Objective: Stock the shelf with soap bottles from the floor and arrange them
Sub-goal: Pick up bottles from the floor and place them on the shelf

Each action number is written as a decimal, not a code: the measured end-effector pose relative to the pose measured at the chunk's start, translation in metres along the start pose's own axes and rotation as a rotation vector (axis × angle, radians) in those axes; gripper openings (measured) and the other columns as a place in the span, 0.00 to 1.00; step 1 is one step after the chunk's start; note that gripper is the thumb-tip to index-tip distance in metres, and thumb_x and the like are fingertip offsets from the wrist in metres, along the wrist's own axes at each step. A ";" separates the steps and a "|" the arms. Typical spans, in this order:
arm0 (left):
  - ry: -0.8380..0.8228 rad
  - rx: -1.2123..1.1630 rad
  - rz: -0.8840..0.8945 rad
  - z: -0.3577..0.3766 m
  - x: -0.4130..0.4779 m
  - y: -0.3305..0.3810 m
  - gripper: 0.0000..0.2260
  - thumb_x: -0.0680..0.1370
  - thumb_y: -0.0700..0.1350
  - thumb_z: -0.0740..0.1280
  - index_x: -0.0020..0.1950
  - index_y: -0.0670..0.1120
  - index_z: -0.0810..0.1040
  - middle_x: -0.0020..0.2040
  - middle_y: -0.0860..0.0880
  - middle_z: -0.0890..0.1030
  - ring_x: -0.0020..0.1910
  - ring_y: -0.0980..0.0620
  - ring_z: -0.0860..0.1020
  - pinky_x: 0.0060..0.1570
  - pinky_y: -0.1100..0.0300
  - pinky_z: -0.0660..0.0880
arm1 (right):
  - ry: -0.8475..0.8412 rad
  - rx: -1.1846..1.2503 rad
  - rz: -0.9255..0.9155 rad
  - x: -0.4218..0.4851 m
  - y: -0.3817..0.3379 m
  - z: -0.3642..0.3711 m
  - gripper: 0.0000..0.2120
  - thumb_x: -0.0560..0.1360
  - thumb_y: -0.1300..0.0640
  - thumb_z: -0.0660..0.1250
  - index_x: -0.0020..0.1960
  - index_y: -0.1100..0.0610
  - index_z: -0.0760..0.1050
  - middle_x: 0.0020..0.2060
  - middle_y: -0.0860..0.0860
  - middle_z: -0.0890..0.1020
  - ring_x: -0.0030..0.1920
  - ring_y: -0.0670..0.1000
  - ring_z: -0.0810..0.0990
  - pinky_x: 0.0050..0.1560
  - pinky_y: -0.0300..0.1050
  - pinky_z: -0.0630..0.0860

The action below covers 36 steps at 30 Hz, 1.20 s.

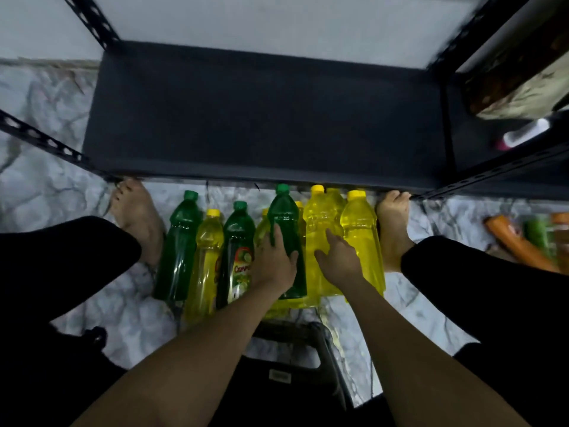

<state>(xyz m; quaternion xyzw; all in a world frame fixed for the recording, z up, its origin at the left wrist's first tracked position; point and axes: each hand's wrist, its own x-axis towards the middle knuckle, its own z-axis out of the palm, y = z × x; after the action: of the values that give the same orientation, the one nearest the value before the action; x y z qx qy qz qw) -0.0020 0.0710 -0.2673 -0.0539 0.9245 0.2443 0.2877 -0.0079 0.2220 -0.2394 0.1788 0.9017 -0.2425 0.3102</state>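
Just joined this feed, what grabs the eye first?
Green and yellow bottles cluster on the marble floor, centre frame. The left hand grips a green bottle there, and the right hand touches a yellow bottle beside it. A dark shelf spans the frame above them.

"Canv…" on labelled green bottle (236,241)

Arms reach down (both bare), left hand (272,266) gripping green bottle (283,211), right hand (338,260) outstretched.
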 end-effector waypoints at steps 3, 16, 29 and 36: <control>0.001 0.082 -0.009 0.008 0.005 0.004 0.40 0.82 0.62 0.56 0.81 0.45 0.36 0.82 0.42 0.47 0.77 0.38 0.59 0.65 0.45 0.71 | -0.043 -0.020 0.014 0.010 0.001 0.007 0.33 0.83 0.50 0.60 0.82 0.55 0.49 0.78 0.61 0.58 0.70 0.65 0.69 0.60 0.54 0.71; 0.049 0.112 -0.028 0.012 0.013 0.006 0.44 0.80 0.62 0.59 0.80 0.44 0.34 0.76 0.39 0.58 0.68 0.38 0.68 0.56 0.48 0.74 | -0.025 0.094 0.032 0.022 0.007 0.028 0.38 0.83 0.44 0.56 0.81 0.54 0.37 0.81 0.58 0.50 0.76 0.62 0.63 0.64 0.55 0.70; 0.037 0.176 -0.151 0.004 0.020 0.005 0.48 0.77 0.68 0.60 0.80 0.45 0.34 0.71 0.40 0.64 0.63 0.39 0.71 0.53 0.45 0.76 | 0.017 -0.080 0.040 0.024 -0.005 0.034 0.46 0.80 0.37 0.58 0.80 0.64 0.36 0.74 0.65 0.61 0.68 0.66 0.66 0.69 0.56 0.62; -0.050 0.131 -0.149 -0.006 0.021 0.008 0.47 0.79 0.61 0.64 0.80 0.41 0.34 0.74 0.37 0.62 0.66 0.37 0.70 0.59 0.47 0.73 | 0.021 -0.090 0.049 0.027 -0.010 0.030 0.45 0.80 0.43 0.61 0.79 0.69 0.38 0.71 0.67 0.64 0.67 0.65 0.68 0.66 0.56 0.64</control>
<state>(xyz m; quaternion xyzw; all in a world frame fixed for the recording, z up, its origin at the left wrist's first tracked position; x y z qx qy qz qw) -0.0245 0.0756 -0.2712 -0.0975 0.9244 0.1623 0.3310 -0.0188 0.2016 -0.2748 0.1894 0.9102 -0.1921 0.3142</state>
